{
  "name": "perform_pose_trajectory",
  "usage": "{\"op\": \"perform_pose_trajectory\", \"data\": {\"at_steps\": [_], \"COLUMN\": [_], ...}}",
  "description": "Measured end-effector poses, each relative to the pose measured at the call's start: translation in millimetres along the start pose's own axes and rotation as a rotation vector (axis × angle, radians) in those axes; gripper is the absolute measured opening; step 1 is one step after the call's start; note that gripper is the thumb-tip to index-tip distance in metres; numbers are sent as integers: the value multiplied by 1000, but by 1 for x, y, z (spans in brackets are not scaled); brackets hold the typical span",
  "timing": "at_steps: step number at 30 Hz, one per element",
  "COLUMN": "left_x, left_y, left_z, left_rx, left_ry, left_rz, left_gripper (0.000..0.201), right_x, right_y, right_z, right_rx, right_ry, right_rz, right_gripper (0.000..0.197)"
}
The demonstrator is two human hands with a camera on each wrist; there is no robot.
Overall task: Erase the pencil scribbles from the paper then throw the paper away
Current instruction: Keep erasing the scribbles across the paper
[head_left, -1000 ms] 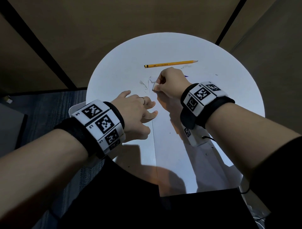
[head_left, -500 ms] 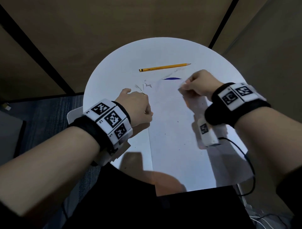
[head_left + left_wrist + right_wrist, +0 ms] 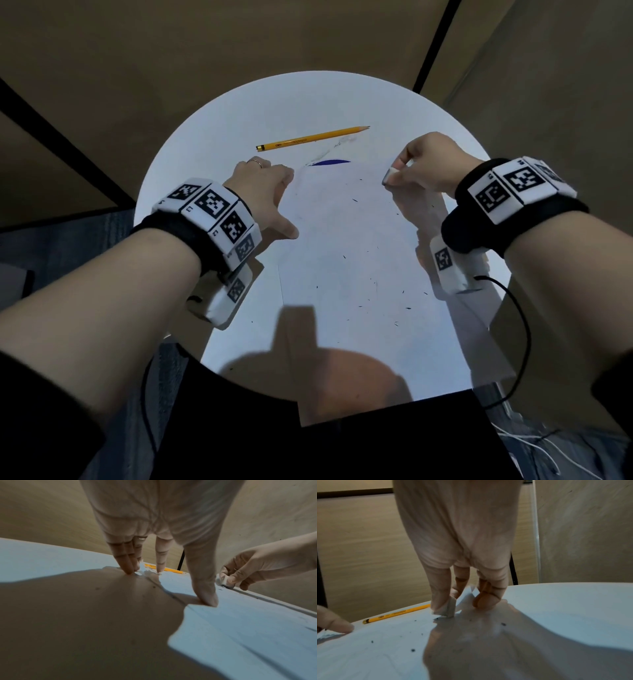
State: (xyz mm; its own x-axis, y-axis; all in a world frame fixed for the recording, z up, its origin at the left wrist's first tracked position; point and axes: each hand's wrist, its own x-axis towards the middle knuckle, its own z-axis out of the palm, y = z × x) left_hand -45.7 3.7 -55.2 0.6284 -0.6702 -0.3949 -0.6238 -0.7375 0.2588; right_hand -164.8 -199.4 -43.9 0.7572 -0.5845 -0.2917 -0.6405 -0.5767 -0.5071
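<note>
A white sheet of paper [image 3: 342,274] lies on the round white table [image 3: 212,144], dotted with dark eraser crumbs. My left hand [image 3: 274,198] presses its far left corner with straight fingertips [image 3: 128,570] and thumb. My right hand [image 3: 400,171] pinches a small white eraser [image 3: 390,176] at the sheet's far right edge, its tip down on the paper [image 3: 376,649]. The eraser [image 3: 448,608] sits between thumb and fingers. Faint grey smudges and a blue mark [image 3: 330,162] lie at the paper's far edge.
A yellow pencil [image 3: 311,138] lies on the table just beyond the paper, between both hands. A black cable [image 3: 520,325] hangs off my right wrist past the table's right edge. Wood-panel walls stand behind, with carpet [image 3: 68,240] on the left.
My right hand carried the eraser from the paper's far left corner across to its far right edge. My left hand slid forward onto the far left corner.
</note>
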Motion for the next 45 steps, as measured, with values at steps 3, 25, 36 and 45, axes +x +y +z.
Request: {"op": "perform_pose_trajectory", "data": {"at_steps": [3, 25, 36, 45], "left_x": [2, 10, 9, 13], "left_y": [0, 29, 30, 20], "left_z": [0, 7, 6, 1], "left_rx": [-65, 268, 179, 2], "left_ry": [12, -24, 0, -8], "left_rz": [-8, 154, 147, 131], "left_gripper": [91, 101, 104, 111], "right_x": [3, 3, 2, 9], "right_y": [1, -35, -45, -39], "right_z": [1, 27, 30, 15], "right_rx": [15, -149, -261, -174], "right_ry": [-14, 19, -11, 55], "right_rz": [5, -142, -183, -144], "right_gripper": [10, 13, 16, 20]}}
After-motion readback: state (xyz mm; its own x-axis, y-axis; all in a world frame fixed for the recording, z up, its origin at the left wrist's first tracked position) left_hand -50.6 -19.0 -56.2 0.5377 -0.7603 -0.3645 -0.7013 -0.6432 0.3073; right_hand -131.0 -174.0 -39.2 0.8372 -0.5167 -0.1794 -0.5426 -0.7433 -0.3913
